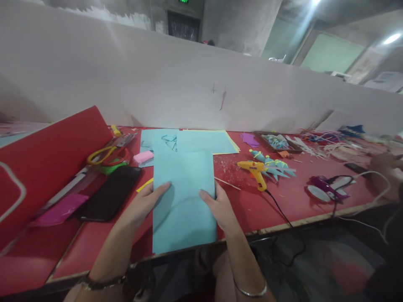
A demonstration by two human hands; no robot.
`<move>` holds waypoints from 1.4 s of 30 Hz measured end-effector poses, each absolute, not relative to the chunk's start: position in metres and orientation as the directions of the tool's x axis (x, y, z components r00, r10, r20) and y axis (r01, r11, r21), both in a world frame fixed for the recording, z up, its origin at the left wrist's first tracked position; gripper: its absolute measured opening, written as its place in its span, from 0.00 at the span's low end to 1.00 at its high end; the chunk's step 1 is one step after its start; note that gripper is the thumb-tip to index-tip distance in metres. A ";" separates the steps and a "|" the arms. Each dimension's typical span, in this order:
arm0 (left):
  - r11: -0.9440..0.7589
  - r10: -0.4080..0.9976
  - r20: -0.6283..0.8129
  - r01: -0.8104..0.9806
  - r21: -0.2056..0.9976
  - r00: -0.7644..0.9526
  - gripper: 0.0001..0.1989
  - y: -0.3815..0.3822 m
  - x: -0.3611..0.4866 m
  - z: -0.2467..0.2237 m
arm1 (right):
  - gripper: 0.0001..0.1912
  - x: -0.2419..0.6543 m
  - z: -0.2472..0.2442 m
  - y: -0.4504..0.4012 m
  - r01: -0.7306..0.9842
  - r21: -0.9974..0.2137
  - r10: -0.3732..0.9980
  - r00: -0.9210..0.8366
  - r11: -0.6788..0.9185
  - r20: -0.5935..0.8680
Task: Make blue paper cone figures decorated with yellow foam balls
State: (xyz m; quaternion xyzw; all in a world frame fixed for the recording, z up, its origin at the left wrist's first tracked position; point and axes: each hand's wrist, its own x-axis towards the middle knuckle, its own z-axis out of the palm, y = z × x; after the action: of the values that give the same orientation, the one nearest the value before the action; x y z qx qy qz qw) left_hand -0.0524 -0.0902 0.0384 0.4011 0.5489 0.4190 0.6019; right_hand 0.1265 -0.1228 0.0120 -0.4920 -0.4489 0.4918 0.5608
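Had some pale blue paper (pixel 185 214) right by the desk's (pixel 252 214) front edge
Smooth-looking, plain, flat rectangle tbh; left hand (pixel 152 196) and right hand (pixel 221 207) were both half-curled, gripping its sides.

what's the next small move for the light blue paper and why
I'd probably slide the light blue paper slightly away from the person and lay it flat: in this view its near end comes about to the front edge of the red table, and the left hand and right hand already hold opposite sides, thumbs on top.
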 end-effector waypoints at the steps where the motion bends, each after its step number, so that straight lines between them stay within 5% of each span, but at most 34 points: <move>1: 0.333 0.943 -0.331 -0.064 0.941 0.042 0.18 -0.090 -0.052 0.037 | 0.24 0.127 0.012 -0.123 -0.109 -0.993 0.993 0.113 0.032 0.020; 42: 0.198 0.972 -0.209 0.107 0.974 0.105 0.23 -0.104 -0.046 0.043 | 0.20 0.133 0.016 -0.122 -0.101 -0.994 0.991 0.135 0.039 0.025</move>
State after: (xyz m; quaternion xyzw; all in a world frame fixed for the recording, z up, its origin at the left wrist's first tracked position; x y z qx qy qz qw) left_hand -0.0458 -0.1037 0.0431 0.4975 0.5424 0.3917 0.5521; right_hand 0.1329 -0.1223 0.0160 -0.4978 -0.4469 0.4825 0.5654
